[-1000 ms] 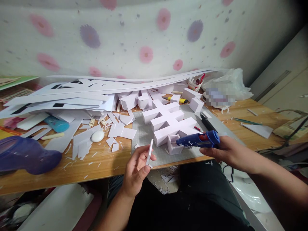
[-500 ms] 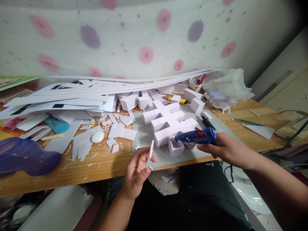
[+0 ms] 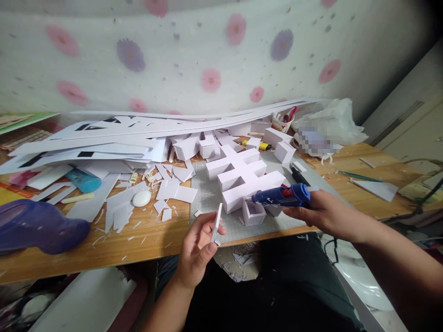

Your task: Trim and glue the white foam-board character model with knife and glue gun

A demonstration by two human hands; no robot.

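Observation:
Between the thumb and fingers of my left hand (image 3: pixel 197 251) stands a small white foam board piece (image 3: pixel 216 223), seen nearly edge-on in front of the table edge. My right hand (image 3: pixel 323 212) grips a blue hot glue gun (image 3: pixel 282 196), its nozzle pointing left. That nozzle is over the rim of a small open white box (image 3: pixel 254 213); whether it touches cannot be made out. Right behind lies a white foam board model (image 3: pixel 242 175) with several arms, resting on a grey cutting mat (image 3: pixel 206 203). The glue gun hides part of the model's right front.
White scraps (image 3: pixel 176 191) and a white oval object (image 3: pixel 141 198) lie left of the mat. Large white sheets (image 3: pixel 114 133) are stacked behind. A yellow cutter (image 3: pixel 261 145), a cup of tools (image 3: pixel 282 122) and a plastic bag (image 3: pixel 337 122) sit at the back right. A purple object (image 3: pixel 38 226) is far left.
Both hands keep nearly the same pose, with the glue gun still over the small box. The whole view has shifted only slightly.

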